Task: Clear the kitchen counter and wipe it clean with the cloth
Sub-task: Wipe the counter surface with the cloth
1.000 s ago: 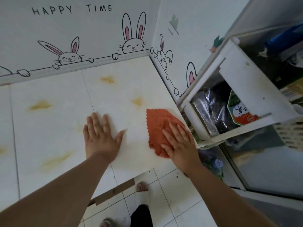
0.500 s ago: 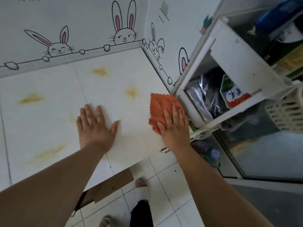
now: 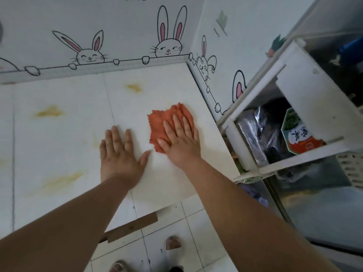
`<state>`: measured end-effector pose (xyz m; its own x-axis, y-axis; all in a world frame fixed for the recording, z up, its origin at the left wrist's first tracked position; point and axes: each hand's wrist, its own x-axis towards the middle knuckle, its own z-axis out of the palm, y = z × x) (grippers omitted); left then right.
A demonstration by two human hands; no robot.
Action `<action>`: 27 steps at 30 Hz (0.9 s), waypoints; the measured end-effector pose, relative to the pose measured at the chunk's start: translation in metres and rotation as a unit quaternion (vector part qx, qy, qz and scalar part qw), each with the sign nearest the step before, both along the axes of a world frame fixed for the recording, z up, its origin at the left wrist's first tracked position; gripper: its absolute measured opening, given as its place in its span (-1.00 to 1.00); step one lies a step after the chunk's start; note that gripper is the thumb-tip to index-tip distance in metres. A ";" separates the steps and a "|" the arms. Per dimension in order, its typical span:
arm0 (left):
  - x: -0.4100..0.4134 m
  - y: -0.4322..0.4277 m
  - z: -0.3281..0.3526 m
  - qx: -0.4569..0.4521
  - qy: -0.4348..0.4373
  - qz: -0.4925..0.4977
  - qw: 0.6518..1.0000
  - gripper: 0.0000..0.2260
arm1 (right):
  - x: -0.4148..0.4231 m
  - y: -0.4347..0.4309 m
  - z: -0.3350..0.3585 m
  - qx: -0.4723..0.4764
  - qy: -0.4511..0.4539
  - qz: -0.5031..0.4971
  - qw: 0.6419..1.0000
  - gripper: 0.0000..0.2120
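An orange cloth (image 3: 159,122) lies crumpled on the white counter (image 3: 59,138), toward its right side. My right hand (image 3: 180,140) presses flat on the cloth with straight fingers, covering its right half. Flat on the bare counter just left of the cloth rests my left hand (image 3: 119,154), fingers spread. Yellow-brown stains mark the counter: one at the back (image 3: 134,88), one at the left (image 3: 50,112), one nearer the front left (image 3: 62,179).
A wall with rabbit drawings (image 3: 169,46) bounds the counter at the back and right. A white shelf unit (image 3: 294,91) with bags and a packet (image 3: 298,134) stands right of the counter. Below the front edge are floor tiles (image 3: 196,228) and my feet.
My right hand has slid the cloth leftward and away from the counter's right edge, over the spot where a stain lay. My left hand stays flat in place.
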<state>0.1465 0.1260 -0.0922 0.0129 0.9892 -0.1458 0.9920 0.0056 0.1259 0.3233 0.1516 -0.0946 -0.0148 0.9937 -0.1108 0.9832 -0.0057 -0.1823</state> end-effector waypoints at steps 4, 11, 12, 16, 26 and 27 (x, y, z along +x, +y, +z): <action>0.000 0.000 0.000 -0.001 0.004 0.006 1.000 -0.25 | -0.014 0.102 0.011 -0.072 -0.028 0.018 0.997 -0.40; -0.001 -0.001 0.000 -0.003 0.002 0.011 1.000 -0.24 | -0.004 0.035 0.000 0.011 0.004 0.080 0.997 -0.39; -0.001 -0.001 0.002 -0.005 -0.004 0.012 1.000 -0.24 | -0.001 0.007 -0.001 0.037 0.015 0.095 0.995 -0.39; -0.001 0.000 0.003 -0.006 -0.012 0.012 1.000 -0.24 | -0.001 -0.035 0.005 -0.013 0.051 0.073 0.996 -0.44; -0.001 0.002 0.000 0.017 -0.031 0.021 0.999 -0.24 | -0.063 0.194 0.011 -0.058 -0.005 0.087 0.995 -0.52; -0.002 0.002 0.001 0.015 -0.028 0.020 0.999 -0.24 | -0.066 0.191 0.010 -0.061 -0.005 0.083 0.995 -0.51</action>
<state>0.1449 0.1276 -0.0914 -0.0188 0.9932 -0.1153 0.9826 0.0397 0.1814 0.2571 0.3422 -0.0844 -0.1753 0.9571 -0.2306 0.9744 0.1351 -0.1799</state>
